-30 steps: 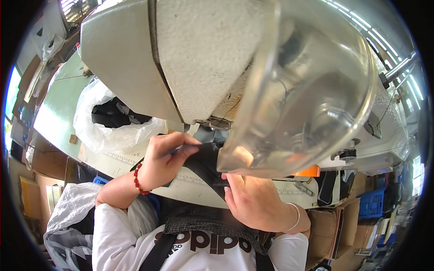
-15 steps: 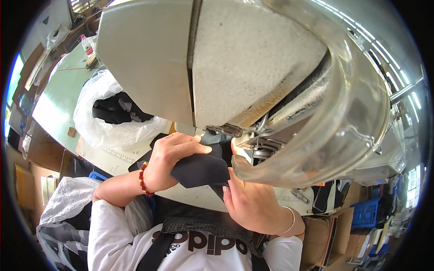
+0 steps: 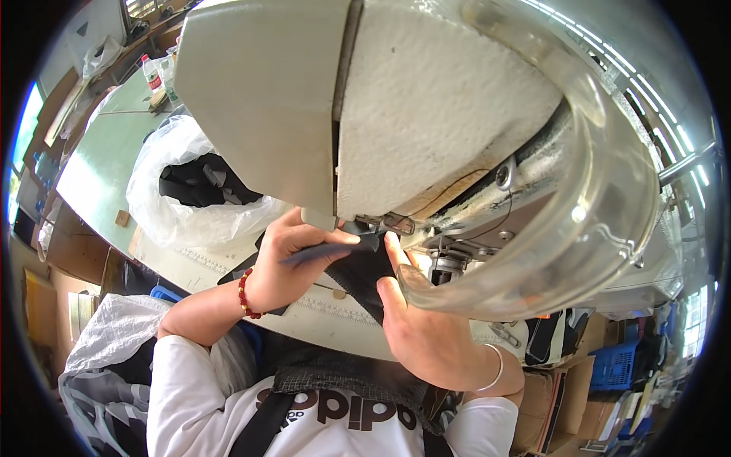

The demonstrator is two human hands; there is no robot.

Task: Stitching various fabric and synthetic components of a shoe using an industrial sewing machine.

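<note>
A dark fabric piece (image 3: 361, 276) lies under the front of a sewing machine head (image 3: 259, 99), its serrated edge hanging toward me. My left hand (image 3: 285, 263), wearing a red bead bracelet, is closed on a folded-up flap of the fabric, thumb on top. My right hand (image 3: 426, 331), with a light bangle, grips the fabric's right side close to the presser foot area, index finger stretched along it. The machine head and its clear guard (image 3: 525, 286) hide the needle and some fingertips.
A white plastic bag (image 3: 164, 217) of black scraps stands left on the pale worktable (image 3: 95, 179). A ruler strip (image 3: 324, 307) runs along the near edge. Small metal scissors-like tool (image 3: 505, 333) lies at right, near cardboard boxes (image 3: 567, 396) and a blue crate (image 3: 614, 365).
The fabric flap under my left hand has turned from lying broad and flat to standing edge-on, uncovering the ruler strip. My right index finger has come further into view.
</note>
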